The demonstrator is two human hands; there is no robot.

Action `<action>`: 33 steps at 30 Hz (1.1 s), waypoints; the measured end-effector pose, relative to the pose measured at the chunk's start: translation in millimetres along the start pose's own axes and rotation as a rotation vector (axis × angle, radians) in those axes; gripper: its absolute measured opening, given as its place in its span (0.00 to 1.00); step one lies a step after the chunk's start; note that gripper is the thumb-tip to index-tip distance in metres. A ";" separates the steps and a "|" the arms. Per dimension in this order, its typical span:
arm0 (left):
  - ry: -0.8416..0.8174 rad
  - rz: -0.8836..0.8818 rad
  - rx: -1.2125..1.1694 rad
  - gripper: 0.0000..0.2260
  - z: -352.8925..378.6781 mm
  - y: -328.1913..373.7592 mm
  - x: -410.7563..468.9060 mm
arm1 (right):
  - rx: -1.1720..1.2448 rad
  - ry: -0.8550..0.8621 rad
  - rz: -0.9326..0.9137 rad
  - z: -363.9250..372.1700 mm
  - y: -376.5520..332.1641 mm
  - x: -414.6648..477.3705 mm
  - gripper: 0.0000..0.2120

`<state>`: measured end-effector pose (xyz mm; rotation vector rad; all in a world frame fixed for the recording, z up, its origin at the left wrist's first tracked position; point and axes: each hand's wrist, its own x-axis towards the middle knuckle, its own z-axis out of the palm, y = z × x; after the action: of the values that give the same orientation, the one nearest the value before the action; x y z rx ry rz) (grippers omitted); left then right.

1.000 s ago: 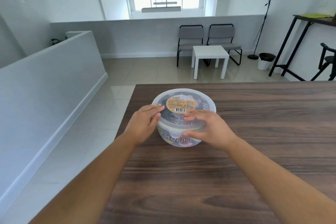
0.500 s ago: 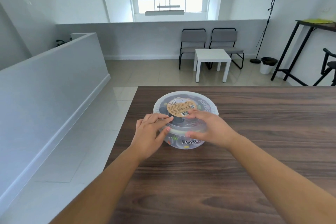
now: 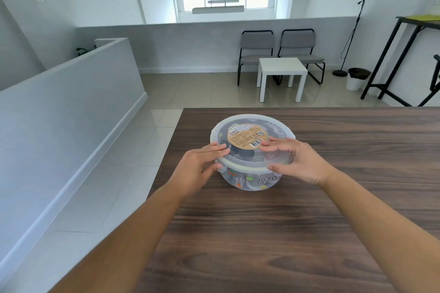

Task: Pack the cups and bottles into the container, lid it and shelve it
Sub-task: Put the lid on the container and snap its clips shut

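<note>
A round clear plastic container (image 3: 250, 182) stands on the wooden table (image 3: 333, 209) near its far left corner. Its clear lid (image 3: 247, 126), with a tan label, sits on top. Cups and dark shapes show dimly through the wall and lid. My left hand (image 3: 197, 166) lies at the lid's left edge, fingers flat on top and thumb by a small rim tab. My right hand (image 3: 297, 162) covers the near right part of the lid, fingers spread on top and thumb against the rim's side.
The table's left edge (image 3: 164, 173) drops to a tiled floor beside a low white partition wall (image 3: 71, 107). Beyond the table stand a small white side table (image 3: 282, 69), two grey chairs (image 3: 278, 47), a bin (image 3: 356, 78) and a black high table (image 3: 409, 38).
The container has turned on the table, so the printed word on its front has moved to the right. Both hands have shifted along the lid's rim and stay on it.
</note>
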<state>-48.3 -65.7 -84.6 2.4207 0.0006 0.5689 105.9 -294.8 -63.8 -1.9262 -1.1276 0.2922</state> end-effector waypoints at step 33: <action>-0.105 -0.605 -0.107 0.27 11.5 3.5 62.3 | -0.100 0.269 0.285 8.3 9.4 16.5 0.20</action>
<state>12.3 -66.6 -65.7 2.1856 0.6186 0.1569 116.0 -279.0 -72.6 -2.1418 -0.7043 0.1249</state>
